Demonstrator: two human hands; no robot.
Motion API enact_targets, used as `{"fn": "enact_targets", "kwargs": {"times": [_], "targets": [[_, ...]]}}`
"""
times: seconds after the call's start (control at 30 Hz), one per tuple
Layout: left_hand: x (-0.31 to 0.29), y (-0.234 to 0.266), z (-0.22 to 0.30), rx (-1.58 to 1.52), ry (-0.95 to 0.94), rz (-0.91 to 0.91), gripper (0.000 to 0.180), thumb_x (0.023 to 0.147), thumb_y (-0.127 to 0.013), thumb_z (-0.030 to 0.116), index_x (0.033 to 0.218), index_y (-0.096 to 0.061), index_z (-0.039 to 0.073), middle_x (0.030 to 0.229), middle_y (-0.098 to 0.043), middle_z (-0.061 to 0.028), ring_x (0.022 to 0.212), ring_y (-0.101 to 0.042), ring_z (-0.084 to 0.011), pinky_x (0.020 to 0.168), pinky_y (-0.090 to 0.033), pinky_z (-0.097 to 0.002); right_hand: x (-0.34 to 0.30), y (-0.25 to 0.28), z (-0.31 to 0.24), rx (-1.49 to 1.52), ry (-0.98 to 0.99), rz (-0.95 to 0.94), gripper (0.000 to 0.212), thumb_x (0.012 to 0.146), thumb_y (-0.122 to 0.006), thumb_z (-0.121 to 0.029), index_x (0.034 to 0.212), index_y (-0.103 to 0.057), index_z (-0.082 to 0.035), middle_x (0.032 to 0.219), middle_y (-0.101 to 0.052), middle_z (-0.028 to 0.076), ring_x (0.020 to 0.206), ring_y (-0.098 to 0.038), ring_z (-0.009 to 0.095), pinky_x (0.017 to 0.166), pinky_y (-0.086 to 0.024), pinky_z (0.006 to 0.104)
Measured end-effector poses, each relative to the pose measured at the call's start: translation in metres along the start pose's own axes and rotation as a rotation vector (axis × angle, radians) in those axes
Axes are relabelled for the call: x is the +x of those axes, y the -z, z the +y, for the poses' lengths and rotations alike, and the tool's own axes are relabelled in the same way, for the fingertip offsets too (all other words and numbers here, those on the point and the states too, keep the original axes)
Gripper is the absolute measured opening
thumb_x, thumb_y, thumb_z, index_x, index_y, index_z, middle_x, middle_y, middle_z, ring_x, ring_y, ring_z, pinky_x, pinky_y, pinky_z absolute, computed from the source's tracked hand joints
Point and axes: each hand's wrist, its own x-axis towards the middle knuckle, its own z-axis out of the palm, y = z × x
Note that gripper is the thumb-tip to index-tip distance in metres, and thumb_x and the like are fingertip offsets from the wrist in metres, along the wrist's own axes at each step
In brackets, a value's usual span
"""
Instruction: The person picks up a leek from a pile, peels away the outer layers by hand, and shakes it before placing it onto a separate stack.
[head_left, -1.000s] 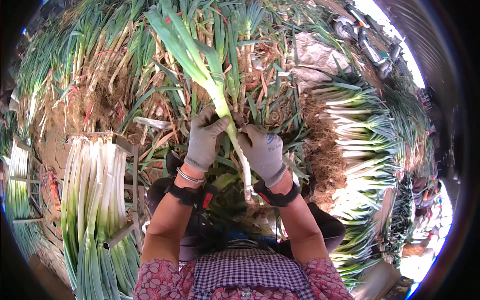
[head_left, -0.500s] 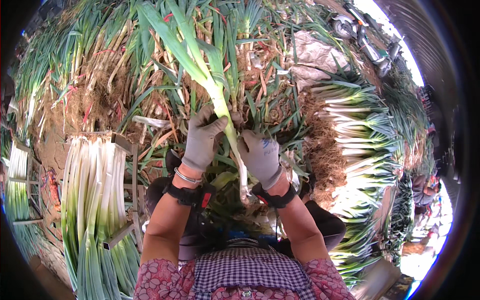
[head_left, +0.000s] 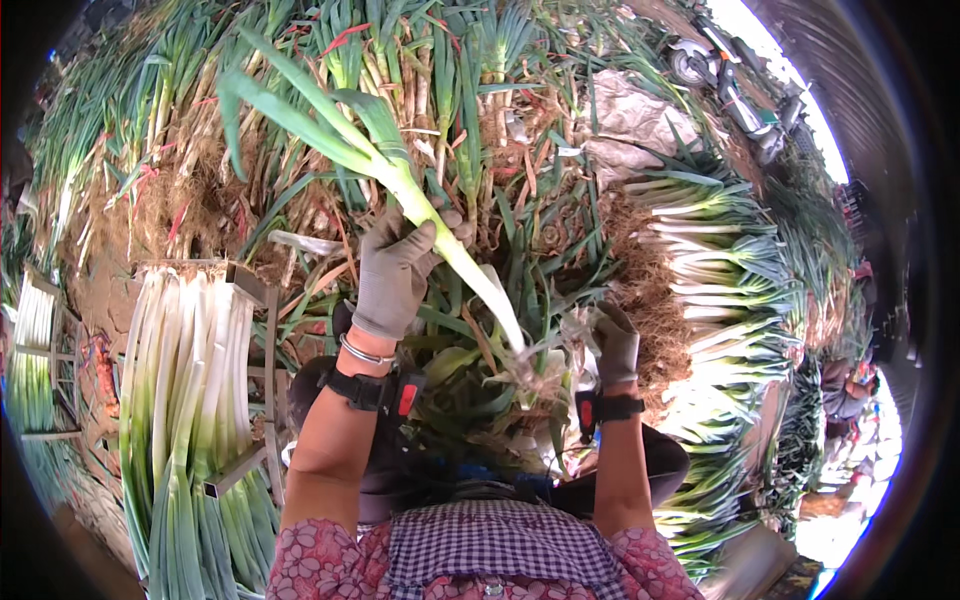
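Gripped in my left hand (head_left: 398, 270) is a large green onion (head_left: 455, 255), its green leaves pointing up to the left and its white root end slanting down to the right. My fingers and thumb close around the upper part of its stem. To the right of the root end, apart from the stem, my right hand (head_left: 615, 345) has its fingers curled in. Thin, pale peel (head_left: 576, 335) hangs at those fingertips and seems held by them. Both hands wear grey-white gloves. Below the root end lies a heap of loose peelings (head_left: 525, 380).
Trimmed white stalks (head_left: 190, 360) lie in a metal frame (head_left: 268, 380) on the left. Unpeeled onions with dry roots (head_left: 200, 170) spread across the far side. A row of onions (head_left: 715, 280) with brown roots lines the right, below a crumpled pale sack (head_left: 635, 115).
My right hand has moved from the stem down to the right, with pale peel at its fingers. The onion now tilts more, its leaves swung left and its root end right.
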Motion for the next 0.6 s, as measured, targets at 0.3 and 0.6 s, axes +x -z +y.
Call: {"fn": "enact_targets", "kwargs": {"times": [0.3,0.6], "targets": [[-0.002,-0.011,-0.012,0.074,0.092,-0.162,0.039,0.096,-0.055,0.012,0.128,-0.046,-0.006,0.112,-0.065,-0.0188,0.114,-0.059,-0.0317,0.100,-0.046,-0.0429,-0.077,-0.164,-0.042,-0.324,0.362,-0.578,0.016,0.093,-0.061,-0.010,0.101,-0.065,0.004,0.088,-0.065,0.002,0.080,-0.059,0.009,0.072,-0.049,0.0227],[-0.009,-0.017,0.003,0.285,0.114,-0.253,0.038,0.095,-0.057,0.017,0.124,-0.053,-0.008,0.111,-0.066,-0.0170,0.109,-0.062,-0.0253,0.097,-0.047,-0.0359,-0.083,-0.157,-0.053,-0.582,0.452,-0.590,0.020,0.090,-0.060,-0.008,0.107,-0.065,0.003,0.078,-0.064,0.005,0.070,-0.056,0.008,0.064,-0.048,0.0269]]}}
